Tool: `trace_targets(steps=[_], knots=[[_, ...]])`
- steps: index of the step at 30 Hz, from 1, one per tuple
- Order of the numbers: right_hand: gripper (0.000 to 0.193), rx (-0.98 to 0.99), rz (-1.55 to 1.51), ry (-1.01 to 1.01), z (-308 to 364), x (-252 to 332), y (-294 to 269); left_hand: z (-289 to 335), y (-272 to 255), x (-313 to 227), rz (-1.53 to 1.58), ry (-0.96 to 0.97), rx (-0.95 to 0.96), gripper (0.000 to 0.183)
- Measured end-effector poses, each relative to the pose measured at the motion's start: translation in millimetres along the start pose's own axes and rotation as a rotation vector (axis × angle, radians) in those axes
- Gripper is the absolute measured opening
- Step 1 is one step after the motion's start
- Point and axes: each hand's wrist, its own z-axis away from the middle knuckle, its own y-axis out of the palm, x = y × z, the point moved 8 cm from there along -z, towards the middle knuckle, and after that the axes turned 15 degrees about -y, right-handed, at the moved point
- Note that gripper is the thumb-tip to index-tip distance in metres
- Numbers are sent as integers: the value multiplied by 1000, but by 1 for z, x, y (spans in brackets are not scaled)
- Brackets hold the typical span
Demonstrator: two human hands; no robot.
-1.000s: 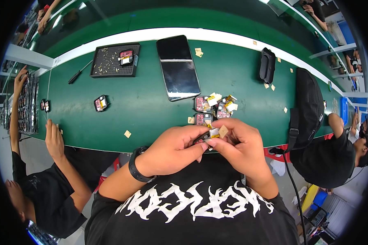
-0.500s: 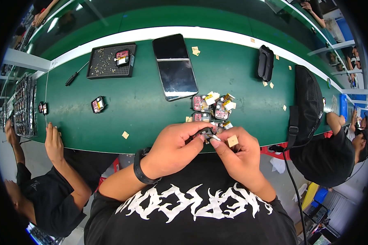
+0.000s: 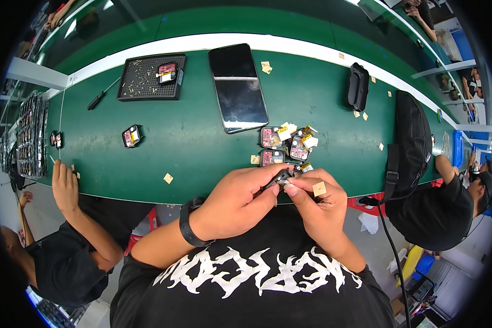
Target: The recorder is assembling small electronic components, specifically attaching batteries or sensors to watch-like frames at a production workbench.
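Note:
Above the table's near edge, a small black device casing (image 3: 282,177) is held by my left hand (image 3: 232,199), its fingers wrapped round it and the thumb along the near side. My right hand (image 3: 321,203) meets it from the right, thumb and forefinger pinched at the casing's edge; what lies between those tips is mostly hidden. A small tan square (image 3: 319,188) sticks out from among the right fingers. Just beyond my hands is a cluster of open black casings (image 3: 271,138) with red circuit boards and white-and-yellow batteries.
A large dark tablet (image 3: 238,90) lies beyond the cluster. To the left are a black perforated tray (image 3: 150,90) with small screws and one device, a screwdriver (image 3: 97,100) and another open casing (image 3: 131,136). A black case (image 3: 357,87) and black bag (image 3: 413,142) lie right. Co-workers sit either side.
My right fingertips have closed in on the casing, covering the pale piece seen between them before. The tan square has shifted slightly right. The left co-worker's hand has moved a little.

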Motion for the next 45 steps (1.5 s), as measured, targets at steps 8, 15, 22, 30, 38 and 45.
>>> trace_targets(steps=[8, 15, 22, 30, 38, 45], knots=[[18, -122, -392, 374, 7, -20, 5, 7, 6, 3, 11, 41, 55, 48], [14, 52, -411, 557, 9, -29, 18, 7, 0, -2, -142, 157, -116, 52], [12, 104, -457, 557, 12, -24, 24, 10, 1, -3, -217, 143, -125, 50], [13, 169, -360, 477, 17, -26, 26, 15, -2, -4, -240, 201, -107, 50], [11, 63, -453, 450, 1, -1, 15, 22, -10, -12, -69, -14, 35, 58], [23, 294, 189, -252, -13, 41, -26, 30, -12, -29, -88, 27, 74, 63]])
